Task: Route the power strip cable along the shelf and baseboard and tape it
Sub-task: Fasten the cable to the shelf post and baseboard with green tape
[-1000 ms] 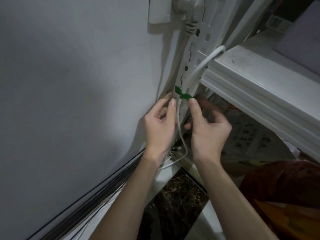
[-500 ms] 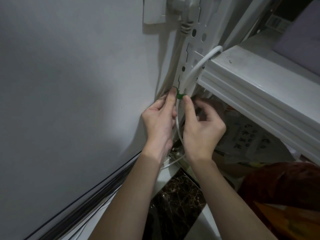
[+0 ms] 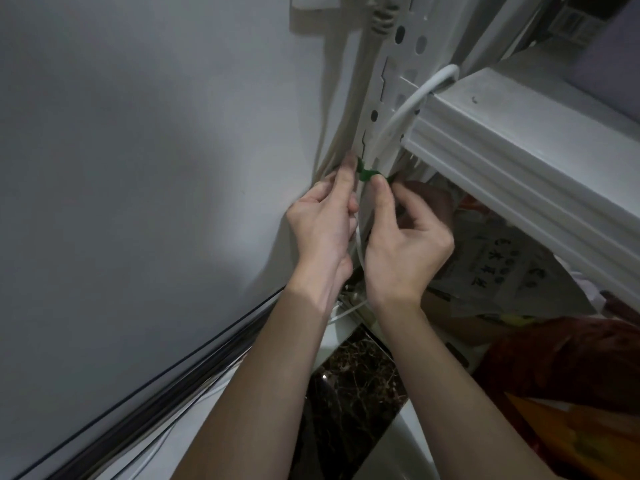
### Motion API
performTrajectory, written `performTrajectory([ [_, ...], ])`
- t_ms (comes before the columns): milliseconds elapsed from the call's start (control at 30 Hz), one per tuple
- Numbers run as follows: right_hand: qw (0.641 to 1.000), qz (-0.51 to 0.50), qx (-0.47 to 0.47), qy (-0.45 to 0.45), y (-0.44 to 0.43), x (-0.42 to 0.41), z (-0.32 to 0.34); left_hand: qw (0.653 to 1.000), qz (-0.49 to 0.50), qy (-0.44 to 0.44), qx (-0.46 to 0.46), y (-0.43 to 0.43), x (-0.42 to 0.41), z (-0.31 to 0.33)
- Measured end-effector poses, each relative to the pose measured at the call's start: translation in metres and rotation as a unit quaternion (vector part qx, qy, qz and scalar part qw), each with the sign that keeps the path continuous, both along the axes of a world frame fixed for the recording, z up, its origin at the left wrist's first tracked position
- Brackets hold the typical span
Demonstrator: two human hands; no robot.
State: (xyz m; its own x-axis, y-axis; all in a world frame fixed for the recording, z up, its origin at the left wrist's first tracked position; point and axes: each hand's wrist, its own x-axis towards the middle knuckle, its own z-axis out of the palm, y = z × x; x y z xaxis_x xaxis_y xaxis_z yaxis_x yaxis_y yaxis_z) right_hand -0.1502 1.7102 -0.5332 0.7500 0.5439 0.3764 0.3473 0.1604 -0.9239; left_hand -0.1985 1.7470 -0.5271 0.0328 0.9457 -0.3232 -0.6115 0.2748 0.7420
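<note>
Pinching one end of the green tape (image 3: pixel 366 174), the right hand (image 3: pixel 405 251) holds it across the white cable (image 3: pixel 398 123) on the shelf upright (image 3: pixel 389 81). The left hand (image 3: pixel 322 223) touches the other end, grip unclear. Tape likely thin, crumples easily: handle by its ends.
</note>
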Motion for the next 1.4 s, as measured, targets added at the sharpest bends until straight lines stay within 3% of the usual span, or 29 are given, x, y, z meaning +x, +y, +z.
performTrajectory([
  [167, 0.998, 0.024, -0.055, -0.026, -0.007, 0.002, 0.001, 0.997, 0.009, 0.076, -0.008, 0.002, -0.005, 0.003],
  [333, 0.979, 0.051, -0.196, -0.032, -0.03, 0.009, 0.026, 0.963, 0.034, 0.267, -0.013, -0.028, -0.036, 0.008],
  [433, 0.932, 0.138, -0.335, -0.014, -0.083, 0.0, 0.036, 0.922, -0.029, 0.367, -0.118, -0.07, -0.079, 0.031],
  [500, 0.877, 0.213, -0.43, -0.012, -0.127, -0.01, 0.061, 0.913, -0.04, 0.377, -0.151, -0.111, -0.112, 0.063],
  [567, 0.847, 0.261, -0.464, 0.008, -0.17, -0.021, 0.098, 0.912, -0.012, 0.381, -0.152, -0.162, -0.141, 0.109],
  [700, 0.852, 0.335, -0.399, 0.048, -0.257, -0.048, 0.207, 0.908, 0.108, 0.386, -0.119, -0.275, -0.177, 0.226],
  [900, 0.877, 0.396, -0.271, 0.014, -0.376, -0.065, 0.401, 0.885, 0.189, 0.417, -0.082, -0.455, -0.182, 0.415],
  [1067, 0.873, 0.419, -0.249, -0.009, -0.486, -0.077, 0.54, 0.887, 0.191, 0.413, -0.075, -0.594, -0.189, 0.549],
  [1200, 0.878, 0.417, -0.227, -0.059, -0.582, -0.084, 0.611, 0.9, 0.157, 0.405, -0.002, -0.677, -0.195, 0.611],
  [1400, 0.922, 0.334, -0.192, -0.026, -0.73, -0.025, 0.712, 0.906, 0.085, 0.4, 0.107, -0.777, -0.153, 0.701],
])
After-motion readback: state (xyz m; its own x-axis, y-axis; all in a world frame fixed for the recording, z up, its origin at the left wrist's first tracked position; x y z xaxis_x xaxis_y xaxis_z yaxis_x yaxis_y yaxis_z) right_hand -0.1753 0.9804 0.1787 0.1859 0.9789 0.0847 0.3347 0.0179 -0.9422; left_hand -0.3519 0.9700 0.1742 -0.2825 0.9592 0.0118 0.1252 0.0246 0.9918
